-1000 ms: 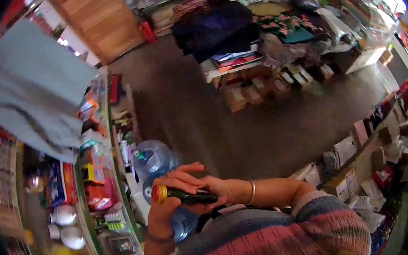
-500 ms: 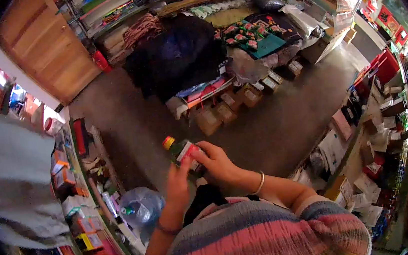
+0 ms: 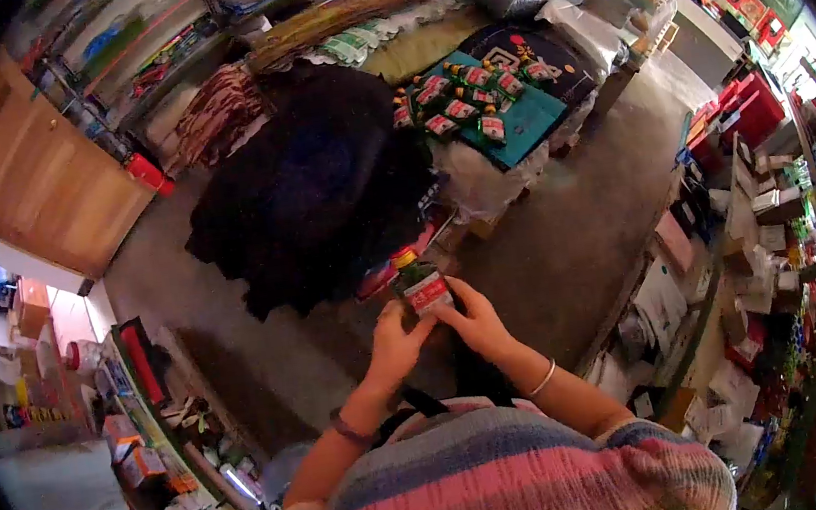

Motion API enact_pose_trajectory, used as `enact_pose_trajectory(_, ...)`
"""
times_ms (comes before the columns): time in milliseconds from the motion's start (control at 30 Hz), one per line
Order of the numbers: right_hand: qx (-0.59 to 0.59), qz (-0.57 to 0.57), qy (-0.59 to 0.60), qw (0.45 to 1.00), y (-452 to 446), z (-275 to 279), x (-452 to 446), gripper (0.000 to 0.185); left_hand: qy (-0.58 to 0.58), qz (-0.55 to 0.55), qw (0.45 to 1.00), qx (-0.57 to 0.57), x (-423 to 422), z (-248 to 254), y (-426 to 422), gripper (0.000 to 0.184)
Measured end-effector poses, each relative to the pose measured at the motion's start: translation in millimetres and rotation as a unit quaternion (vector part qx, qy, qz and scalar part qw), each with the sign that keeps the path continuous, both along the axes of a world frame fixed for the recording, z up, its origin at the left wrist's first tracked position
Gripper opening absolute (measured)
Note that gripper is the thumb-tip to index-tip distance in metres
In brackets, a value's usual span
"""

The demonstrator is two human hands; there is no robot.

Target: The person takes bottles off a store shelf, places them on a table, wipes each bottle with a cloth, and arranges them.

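A small flat green bottle (image 3: 423, 286) with a yellow-and-red cap and a red-and-white label is held upright in front of my body. My left hand (image 3: 398, 345) is closed on its lower left side. Around the lower right side, my right hand (image 3: 479, 320) is closed too, its thumb near the label. Farther ahead, several similar bottles (image 3: 462, 108) lie in a loose pile, partly on a teal sheet (image 3: 526, 128) and partly on dark patterned cloth.
A large black cloth heap (image 3: 308, 171) lies ahead on the left. Shelves with small boxes (image 3: 142, 467) run along my left; a cluttered shelf (image 3: 737, 318) lines my right. A wooden door (image 3: 42, 176) and a red fire extinguisher (image 3: 148, 173) stand at far left.
The bottle has gone from tilted to upright and moved right, its label now facing me. Both hands have shifted to its lower sides. My view has moved nearer the bottle pile.
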State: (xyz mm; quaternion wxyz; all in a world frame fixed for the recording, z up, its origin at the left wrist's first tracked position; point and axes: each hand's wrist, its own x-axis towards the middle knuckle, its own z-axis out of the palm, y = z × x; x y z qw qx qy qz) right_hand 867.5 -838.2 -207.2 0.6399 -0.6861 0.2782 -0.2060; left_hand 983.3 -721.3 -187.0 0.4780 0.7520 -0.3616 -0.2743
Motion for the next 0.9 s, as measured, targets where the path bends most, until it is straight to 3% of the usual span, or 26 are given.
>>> enact_pose_trajectory(67, -0.033, -0.024, 0.001, 0.999, -46, -26, 9, 0.052, -0.030, 0.003, 1.000, 0.005, 7, -22, -48, 0.042)
enact_pose_trajectory(233, 0.085, -0.080, -0.022, 0.993, -183, -31, 51, 0.048, 0.095, 0.019, 0.995, -0.015, 31, -25, -187, 0.051)
enact_pose_trajectory(333, -0.030, -0.140, -0.031, 0.989, -256, -1, 77, 0.049, 0.104, 0.012, 0.994, -0.016, 50, -19, -269, 0.056)
enact_pose_trajectory(367, -0.122, -0.156, -0.011, 0.980, -286, -18, 87, 0.052, 0.121, 0.012, 0.992, -0.040, 56, -31, -295, 0.057)
enact_pose_trajectory(500, -0.210, -0.152, 0.033, 0.965, -372, -29, 132, 0.052, 0.220, 0.039, 0.973, -0.050, 92, -71, -383, 0.056)
enact_pose_trajectory(600, -0.333, -0.138, 0.063, 0.931, -407, -43, 162, 0.053, 0.292, 0.083, 0.952, -0.034, 110, -60, -422, 0.058)
enact_pose_trajectory(733, -0.247, -0.086, 0.138, 0.955, -427, -32, 188, 0.050, 0.305, 0.106, 0.946, -0.026, 130, -63, -444, 0.058)
enact_pose_trajectory(900, -0.299, -0.099, 0.112, 0.942, -436, -61, 206, 0.051, 0.329, 0.126, 0.935, -0.049, 142, -79, -452, 0.055)
